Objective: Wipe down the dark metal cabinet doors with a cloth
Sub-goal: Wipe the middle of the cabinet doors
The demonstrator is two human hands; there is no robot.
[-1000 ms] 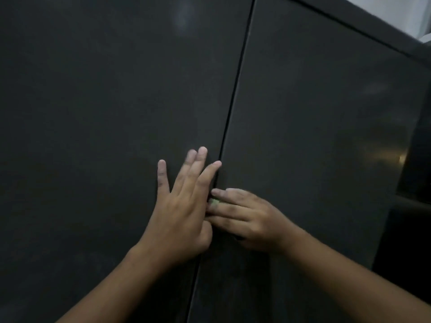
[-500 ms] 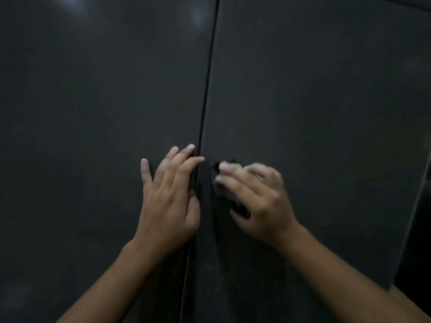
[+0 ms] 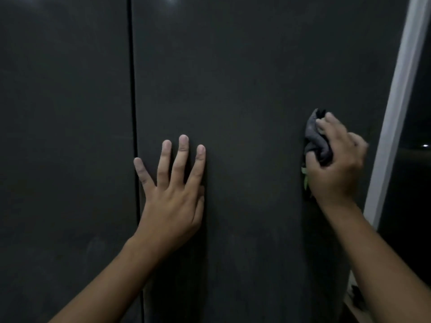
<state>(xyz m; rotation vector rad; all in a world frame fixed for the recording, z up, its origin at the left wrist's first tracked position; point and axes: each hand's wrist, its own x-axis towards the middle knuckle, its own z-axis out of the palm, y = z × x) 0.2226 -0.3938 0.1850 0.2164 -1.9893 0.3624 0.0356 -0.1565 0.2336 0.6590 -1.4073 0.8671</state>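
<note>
Head view is filled almost edge to edge by the right-hand dark matte metal cabinet door [image 3: 256, 78], a flat charcoal panel with a faint sheen near its top. Left of it stands the matching left-hand dark metal cabinet door [image 3: 65, 113], and a thin black vertical seam [image 3: 133, 89] runs between the two. Along the right door's far right edge leans a pale white upright strip [image 3: 396, 101], with darkness beyond it and one tiny point of light [image 3: 425, 145].

From where I stand, the person's bare forearms reach up from the bottom of the scene. The left hand [image 3: 173, 190] lies flat against the right door just right of the seam, fingers straight and spread wide, holding nothing; its little finger nearly reaches the seam. The right hand [image 3: 335, 166] is well apart from it, near the white strip, fingers curled round a crumpled dark grey cloth [image 3: 317, 138] that it presses to the right door's surface. The cloth bulges out above and left of the knuckles. A small pale green scrap [image 3: 305, 176] peeks out below the thumb; what it is, I cannot tell.
</note>
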